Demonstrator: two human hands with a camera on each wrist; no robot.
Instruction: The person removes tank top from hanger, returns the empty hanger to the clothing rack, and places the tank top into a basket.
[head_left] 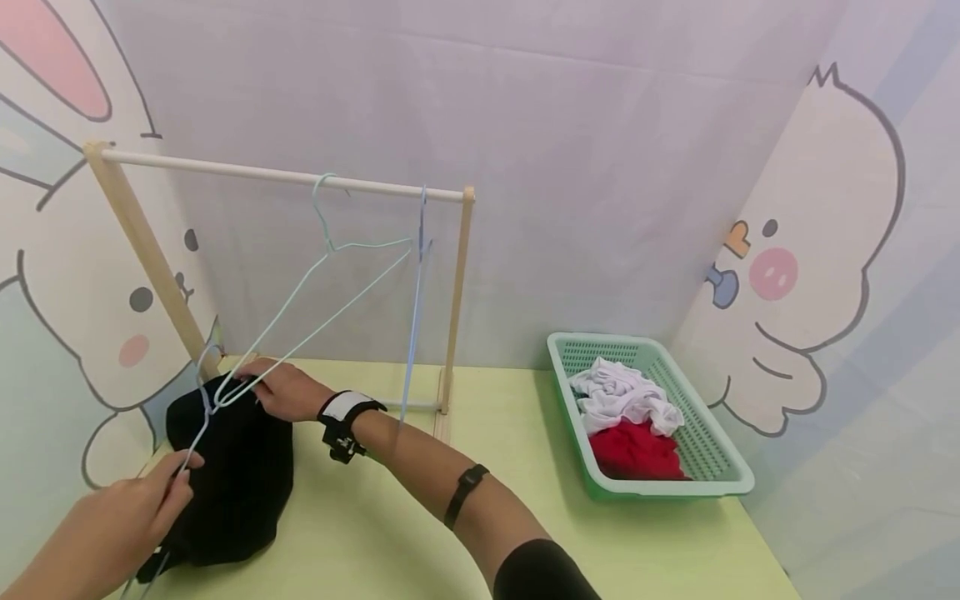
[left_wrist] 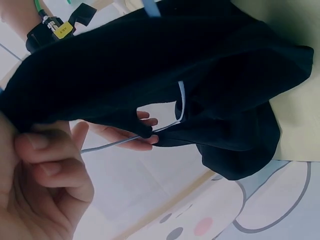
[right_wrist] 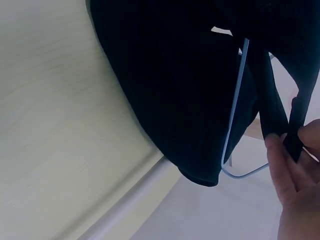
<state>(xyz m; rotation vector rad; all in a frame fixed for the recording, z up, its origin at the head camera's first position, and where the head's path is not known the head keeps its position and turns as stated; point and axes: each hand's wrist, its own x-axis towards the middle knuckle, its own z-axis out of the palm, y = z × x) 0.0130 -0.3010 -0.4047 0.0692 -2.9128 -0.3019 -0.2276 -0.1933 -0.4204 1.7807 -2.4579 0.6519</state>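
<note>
At the lower left of the head view, my left hand (head_left: pixel 127 517) pinches one arm of a light blue wire hanger (head_left: pixel 198 437). A black garment (head_left: pixel 247 483) hangs bunched around this hanger, low over the table. My right hand (head_left: pixel 288 389) reaches across to its far side and pinches a narrow strip of the black cloth between thumb and fingers. In the right wrist view, the hanger's bent end (right_wrist: pixel 227 145) shows beside that strip, close to my right fingers (right_wrist: pixel 280 170). Curled left fingers (left_wrist: pixel 60 172) lie at the garment's near edge in the left wrist view.
A wooden rack with a white rod (head_left: pixel 247 171) stands at the back left. From it hang a mint hanger (head_left: pixel 279 312), which overlaps my right hand in view, and another blue hanger (head_left: pixel 413 325). A green basket (head_left: pixel 708 429) at right holds white cloth (head_left: pixel 622 396) and red cloth (head_left: pixel 637 450).
</note>
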